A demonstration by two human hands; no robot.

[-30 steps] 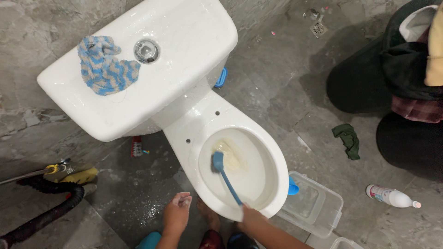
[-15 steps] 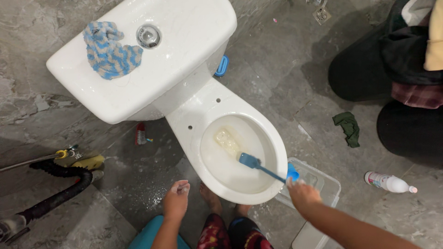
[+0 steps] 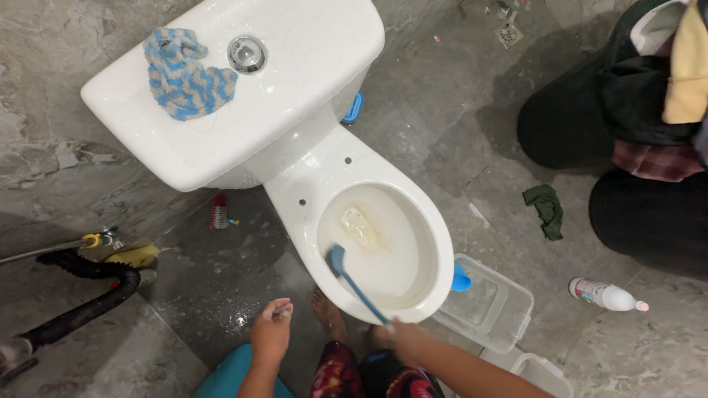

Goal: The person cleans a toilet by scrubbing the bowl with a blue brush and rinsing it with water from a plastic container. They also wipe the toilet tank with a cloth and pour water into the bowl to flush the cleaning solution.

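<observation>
Your right hand (image 3: 408,340) holds a long-handled plastic brush (image 3: 352,284) that is plain blue from head to handle. It sits inside a glossy white ceramic toilet bowl (image 3: 295,199) with a yellowish stain at the bottom. On the matching white cistern (image 3: 310,66) you have a knitted cloth (image 3: 186,75) in blue and grey zigzag stripes, beside a shiny chrome flush button (image 3: 247,53). The stone floor (image 3: 442,125) is mottled grey, with a crumpled dark green rag (image 3: 546,209) on it.

Bare forearms, bare feet, red patterned trousers (image 3: 339,376).
</observation>
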